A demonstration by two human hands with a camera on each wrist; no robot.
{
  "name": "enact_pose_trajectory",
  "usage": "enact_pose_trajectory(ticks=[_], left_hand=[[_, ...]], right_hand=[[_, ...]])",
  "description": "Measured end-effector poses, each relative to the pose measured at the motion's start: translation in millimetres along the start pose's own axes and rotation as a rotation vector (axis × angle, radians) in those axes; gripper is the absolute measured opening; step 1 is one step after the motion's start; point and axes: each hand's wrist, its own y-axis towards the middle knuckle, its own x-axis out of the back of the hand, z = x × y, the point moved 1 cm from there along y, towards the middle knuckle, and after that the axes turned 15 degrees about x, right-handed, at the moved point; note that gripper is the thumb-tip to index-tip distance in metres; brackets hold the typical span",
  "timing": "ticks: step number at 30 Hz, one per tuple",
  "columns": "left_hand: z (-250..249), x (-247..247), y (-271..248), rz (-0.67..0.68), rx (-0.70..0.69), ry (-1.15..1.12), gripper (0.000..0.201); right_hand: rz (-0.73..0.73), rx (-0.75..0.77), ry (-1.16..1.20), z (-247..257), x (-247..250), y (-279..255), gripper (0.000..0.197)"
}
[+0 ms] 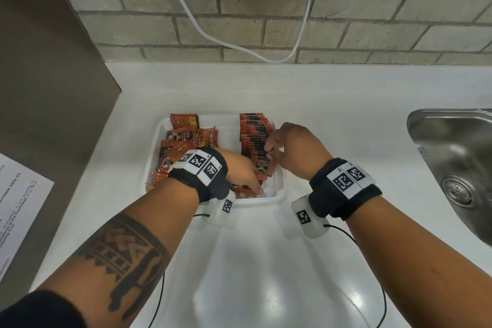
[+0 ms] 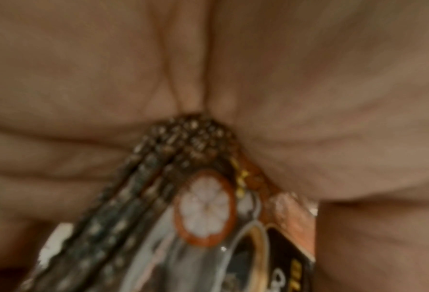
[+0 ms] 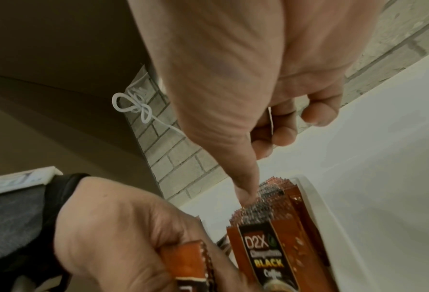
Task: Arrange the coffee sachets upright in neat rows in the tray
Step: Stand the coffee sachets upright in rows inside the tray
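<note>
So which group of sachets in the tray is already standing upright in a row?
The row along the tray's right side, under the right hand's fingertips: sachets upright, packed face to face. The left-side pile lies jumbled.

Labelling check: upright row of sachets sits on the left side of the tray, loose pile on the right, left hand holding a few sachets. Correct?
Sides are swapped. In the head view the upright row stands along the right side of the tray, steadied by the right hand; the loose pile lies on the left. The left hand does grip a few sachets, as the left wrist view shows.
</note>
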Motion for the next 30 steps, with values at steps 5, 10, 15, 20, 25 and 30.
enact_pose_trajectory(ticks=[5,10,15,20,25,30], left_hand=[[16,17,-32,-0.068,-0.103,-0.096,0.033],[36,26,-59,-0.107,-0.445,-0.540,0.016],[35,22,-63,-0.201,-0.571,-0.692,0.018],[42,22,-64,-0.229,-0.510,-0.673,0.027],[78,30,-53,-0.384,-0.242,-0.208,0.073],[61,17,-49,-0.158,-0.047,-0.005,0.056]], right_hand=[[-0.167,-0.007,0.111,5,16,-17,0.009],[-0.195,0.008,0.505,30,26,-28,0.017],[-0.295,-0.009,0.646,37,33,-23,0.017],[-0.299,-0.002,0.565,33,36,-21,0.010],[-0.212,0.040,0.230,20,35,-29,0.011],[-0.052,0.052,-0.009,14,12,-23,0.009]])
